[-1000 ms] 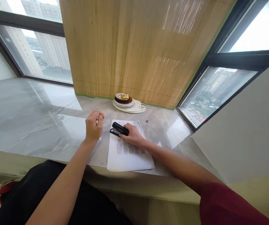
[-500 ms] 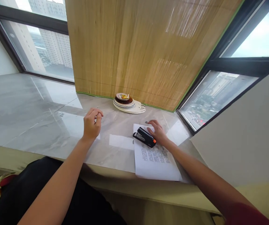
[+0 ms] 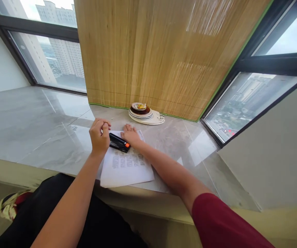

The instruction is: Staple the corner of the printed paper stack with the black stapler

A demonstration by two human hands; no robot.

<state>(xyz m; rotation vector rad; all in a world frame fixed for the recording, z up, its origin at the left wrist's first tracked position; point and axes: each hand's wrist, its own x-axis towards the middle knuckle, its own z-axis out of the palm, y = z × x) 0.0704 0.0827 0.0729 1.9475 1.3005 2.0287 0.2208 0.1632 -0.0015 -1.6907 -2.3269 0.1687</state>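
Printed paper sheets (image 3: 126, 172) lie on the marble-look ledge, their near edge at the ledge's front. Across their upper part rests a black stapler (image 3: 120, 143) with an orange end. My right hand (image 3: 130, 135) lies flat on the top of the sheets, fingers stretched out, just beyond the stapler. Beside the stapler's left end, my left hand (image 3: 100, 136) is raised with its fingers curled closed. It covers that end of the stapler from view. What sits inside the curled fingers, if anything, is hidden.
Behind the hands, a stack of plates (image 3: 141, 115) stands near a bamboo blind (image 3: 143, 51). Dark-framed windows flank it on the left and right. The ledge (image 3: 68, 151) drops off at its front edge, above my legs.
My right hand has moved left, and the sheets with the stapler on them have shifted left too, close to my left hand. My left hand stays curled in nearly the same place.
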